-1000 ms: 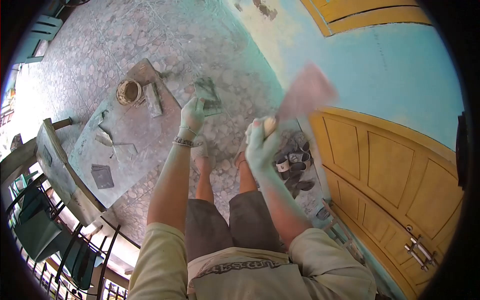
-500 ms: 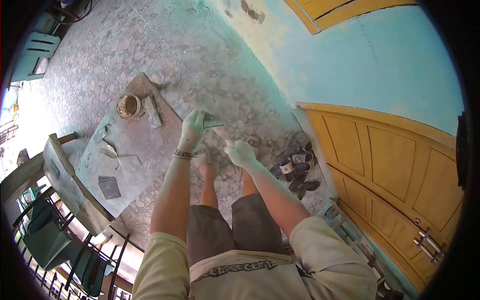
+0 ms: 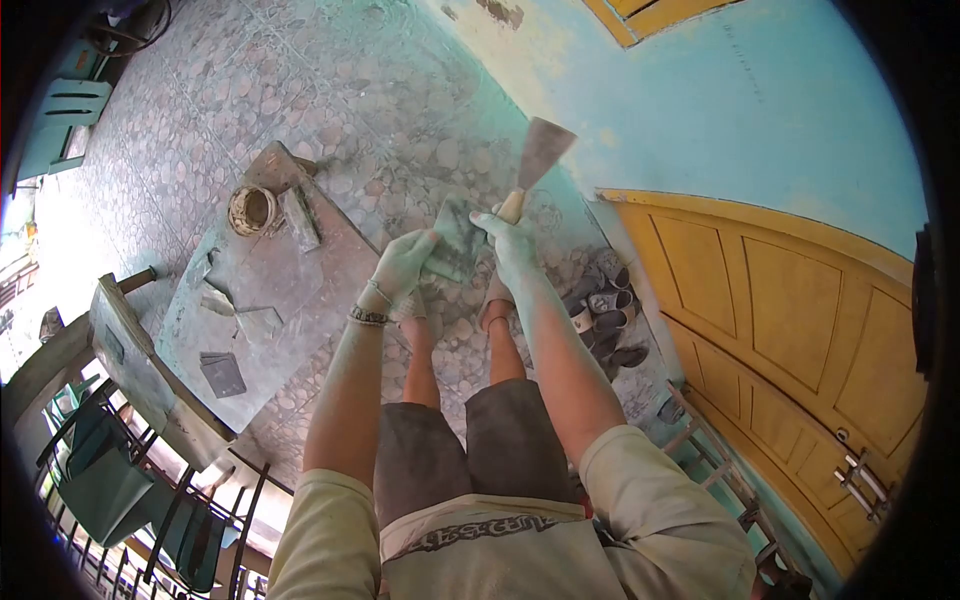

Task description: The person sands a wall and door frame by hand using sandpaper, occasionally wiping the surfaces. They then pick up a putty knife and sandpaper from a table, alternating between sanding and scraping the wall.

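Note:
In my right hand is a putty knife, its wide metal blade pointing up and away from me toward the blue wall. My left hand, with bracelets at the wrist, grips a greyish-green sheet or cloth between thumb and fingers. This piece spans the gap between both hands, and its right edge lies close to my right fingers. Pale dust coats both hands. Below them are my feet on the patterned floor.
A dusty board on the left bears a round container, a block and a dark flat piece. Several shoes lie by the yellow door. A ladder stands at lower right; green chairs are at lower left.
My right hand has moved up and turned, so the putty knife's blade now points up. The greyish-green piece now hangs more spread out, and my left hand is slightly lower and further right.

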{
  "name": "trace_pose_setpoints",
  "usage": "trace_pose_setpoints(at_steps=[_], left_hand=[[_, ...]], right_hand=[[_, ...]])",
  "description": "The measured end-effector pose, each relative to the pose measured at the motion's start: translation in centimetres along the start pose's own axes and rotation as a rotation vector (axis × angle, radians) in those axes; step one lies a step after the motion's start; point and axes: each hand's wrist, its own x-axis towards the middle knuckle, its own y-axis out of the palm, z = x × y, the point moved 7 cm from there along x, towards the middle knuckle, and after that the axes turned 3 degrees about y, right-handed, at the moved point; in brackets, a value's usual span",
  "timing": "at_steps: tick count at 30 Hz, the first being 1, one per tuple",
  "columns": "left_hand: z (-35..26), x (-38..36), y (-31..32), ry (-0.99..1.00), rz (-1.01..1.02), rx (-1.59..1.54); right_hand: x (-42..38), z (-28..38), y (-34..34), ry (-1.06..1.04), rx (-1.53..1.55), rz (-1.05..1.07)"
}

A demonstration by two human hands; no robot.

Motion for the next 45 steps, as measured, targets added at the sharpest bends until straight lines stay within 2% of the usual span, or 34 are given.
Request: trace_pose_setpoints(at_steps=[3,6,7,10,12,15,16,18,19,20,23,24,27,28,29,31,32,34,35,37,38,41,44,45], left_hand=[[-0.7,-1.0,1.1,0.062,0.038,-0.49],[-0.6,-1.9,3.9,0.117,-0.254,-0.499],[-0.8,-1.6,3.4,0.164,-0.287,-0.416],[-1.7,-1.0,1.3,0.27,-0.396,-0.081],[-3.2,-0.8,-0.3,0.298,-0.477,0.253],[-3.9,0.4,-1.2,0.338,-0.446,0.452],[-3.4,1.3,-1.7,0.391,-0.461,0.417],[-4.5,1.0,-0.9,0.726,-0.413,0.888],[-5.6,1.1,0.4,0.917,-0.387,1.113],[-4.3,1.4,-0.3,0.628,-0.268,0.741],[0.6,1.6,-4.3,0.375,-0.379,0.597],[1.1,0.9,-4.1,0.354,-0.379,0.601],[-0.6,0.2,-3.7,0.346,-0.407,0.615],[-1.0,0.3,-3.5,0.357,-0.393,0.636],[-1.3,0.3,-3.2,0.367,-0.376,0.656],[-0.9,0.6,-2.6,0.385,-0.337,0.571],[-0.4,0.3,-2.7,0.383,-0.321,0.533],[-2.2,-1.2,-2.7,0.407,-0.33,0.744],[-2.7,-1.8,-2.3,0.415,-0.317,0.847],[-2.7,-2.9,-1.0,0.553,-0.293,1.013],[-3.0,-3.3,-0.3,0.631,-0.288,1.094],[-4.9,-5.4,3.2,0.586,-0.24,1.439],[-5.3,-7.3,4.8,0.606,-0.255,1.553],[-6.2,-7.9,4.5,0.685,-0.32,1.488]], right_hand=[[0.5,0.7,0.5,-0.036,0.185,-0.065],[-0.3,1.1,0.9,-0.084,0.16,-0.086],[-0.4,1.5,1.1,-0.106,0.126,-0.082],[-1.8,4.5,0.6,-0.194,-0.647,-0.16],[-5.2,9.9,1.8,-0.365,-0.501,-0.097],[-10.9,12.8,1.3,-0.664,-0.111,-0.011],[-12.4,13.3,1.0,-0.776,0.056,0.017],[-10.4,4.0,0.4,-0.773,-0.732,-0.062],[-8.6,-0.5,0.2,-0.467,-1.215,0.147],[-7.9,-3.4,-2.2,-0.319,-1.262,0.034],[-9.1,1.9,-2.1,-0.435,-1.117,-0.294],[-10.1,5.7,-0.9,-0.385,-0.764,-0.17],[-10.1,6.9,-0.9,-0.423,-0.176,-0.174],[-7.2,0.3,-3.2,-0.506,-0.296,-0.161],[-8.8,0.9,-0.6,-1.088,-0.898,-0.065],[-6.4,-7.7,-3.3,-0.638,-1.447,0.092],[-6.0,-7.7,-4.4,-0.387,-1.157,0.046],[-6.6,-8.3,-5.7,0.109,-0.558,-0.042],[-6.9,-7.6,-5.2,0.158,-0.466,-0.015],[-6.1,-5.9,-4.3,0.255,-0.292,0.032],[-5.1,-5.2,-3.9,0.237,-0.244,0.0],[-2.8,-2.9,-1.8,0.189,-0.097,-0.044],[-2.8,0.8,1.5,0.18,0.016,0.011],[-2.5,1.1,1.6,0.124,0.009,0.025]])
